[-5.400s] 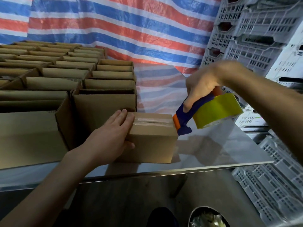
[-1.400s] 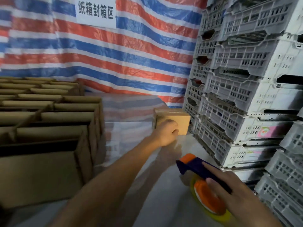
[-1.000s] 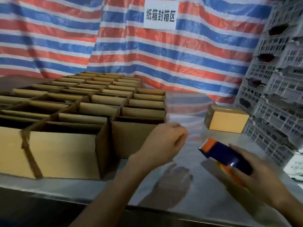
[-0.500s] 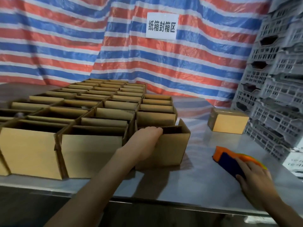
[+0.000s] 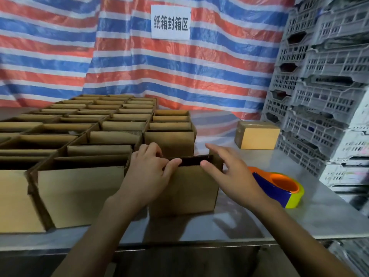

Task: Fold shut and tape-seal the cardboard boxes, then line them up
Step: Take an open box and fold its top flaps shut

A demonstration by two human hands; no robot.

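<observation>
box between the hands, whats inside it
Only a dark gap shows at the top of the box. Its near wall and the left hand cover the rest, so contents cannot be told.

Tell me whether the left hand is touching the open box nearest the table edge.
Touching. The head view shows the left hand gripping the open box at its top edge, with the thumb lying across the near rim.

Tarp (image 5: 219,76), red, white and blue stripes, hung as backdrop. Sign (image 5: 170,22), white with black characters, was fixed on it. Crates (image 5: 323,92), grey plastic, stood stacked at right. Table (image 5: 329,212), metal-topped.
</observation>
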